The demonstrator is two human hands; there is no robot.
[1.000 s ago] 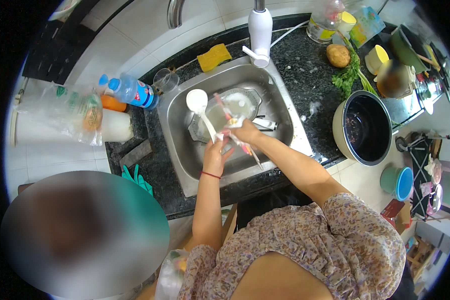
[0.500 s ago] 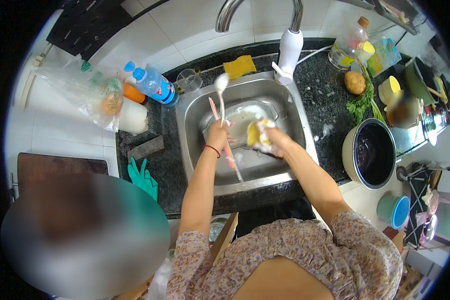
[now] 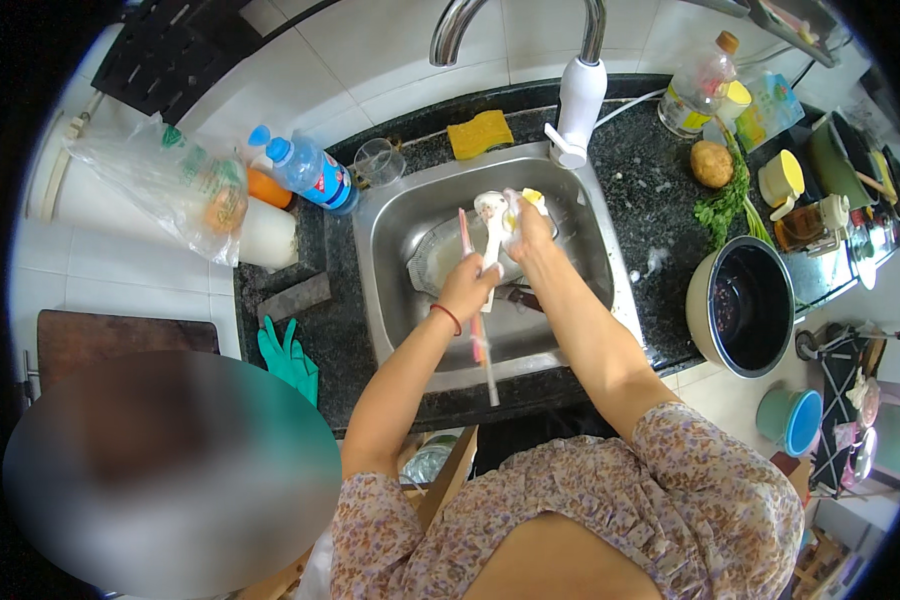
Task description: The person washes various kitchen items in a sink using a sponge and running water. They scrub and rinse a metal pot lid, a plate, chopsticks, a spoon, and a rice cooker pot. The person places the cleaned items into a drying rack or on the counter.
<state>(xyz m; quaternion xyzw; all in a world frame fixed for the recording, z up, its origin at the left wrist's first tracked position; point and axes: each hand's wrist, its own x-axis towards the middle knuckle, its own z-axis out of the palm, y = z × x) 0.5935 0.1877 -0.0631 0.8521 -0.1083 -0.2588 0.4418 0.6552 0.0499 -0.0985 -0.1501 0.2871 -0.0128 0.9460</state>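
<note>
Over the steel sink (image 3: 395, 330), my left hand (image 3: 467, 287) is closed around a white spoon (image 3: 493, 235) and thin pink-and-white sticks that look like chopsticks (image 3: 464, 228). The spoon's bowl end points up and away, and the sticks' other ends reach down past the sink's front rim. My right hand (image 3: 532, 235) grips a foamy yellow sponge (image 3: 534, 198) against the spoon's bowl end. Beneath both hands a mesh strainer (image 3: 423, 268) lies in the sink, partly covered. A dark-handled item (image 3: 522, 297) shows below my right wrist, its kind unclear.
A white faucet (image 3: 580, 105) rises behind the sink. Left are a blue bottle (image 3: 328, 180), a glass (image 3: 379, 162) and green gloves (image 3: 288, 355). Another yellow sponge (image 3: 480, 134) lies behind. Right are a potato (image 3: 711, 164), green herbs (image 3: 720, 215) and a dark-lined pot (image 3: 705, 310).
My right hand has moved up and left with the sponge to the spoon's bowl end. My left hand has shifted right and slightly nearer, carrying the spoon and sticks.
</note>
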